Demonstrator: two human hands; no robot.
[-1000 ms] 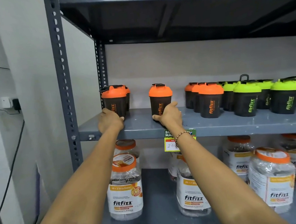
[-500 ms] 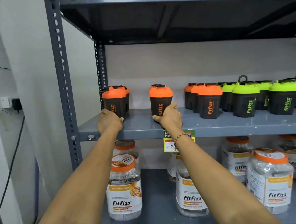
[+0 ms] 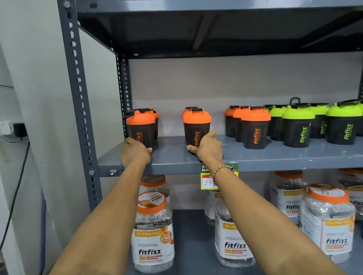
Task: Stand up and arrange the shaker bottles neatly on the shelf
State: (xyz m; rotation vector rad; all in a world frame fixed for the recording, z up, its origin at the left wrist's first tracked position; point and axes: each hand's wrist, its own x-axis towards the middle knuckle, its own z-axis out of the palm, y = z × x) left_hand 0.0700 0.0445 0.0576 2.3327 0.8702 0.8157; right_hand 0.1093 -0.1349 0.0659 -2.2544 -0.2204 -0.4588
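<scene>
Black shaker bottles stand upright on the grey middle shelf (image 3: 173, 158). My left hand (image 3: 134, 153) grips the base of the leftmost orange-lidded shaker (image 3: 141, 128), which has another one behind it. My right hand (image 3: 206, 146) grips the base of a second orange-lidded shaker (image 3: 197, 124), also with one behind it. To the right stands a tight group of orange-lidded shakers (image 3: 254, 127), then several green-lidded shakers (image 3: 298, 125) running to the right edge.
The shelf post (image 3: 79, 103) rises at the left beside a wall with a socket (image 3: 11, 129). Large fitfizz jars (image 3: 152, 232) fill the lower shelf. A yellow price tag (image 3: 207, 180) hangs from the shelf edge. More jars sit on the top shelf.
Both hands stay on the bases of the same two shakers. The bottles have barely shifted; only the view has moved slightly.
</scene>
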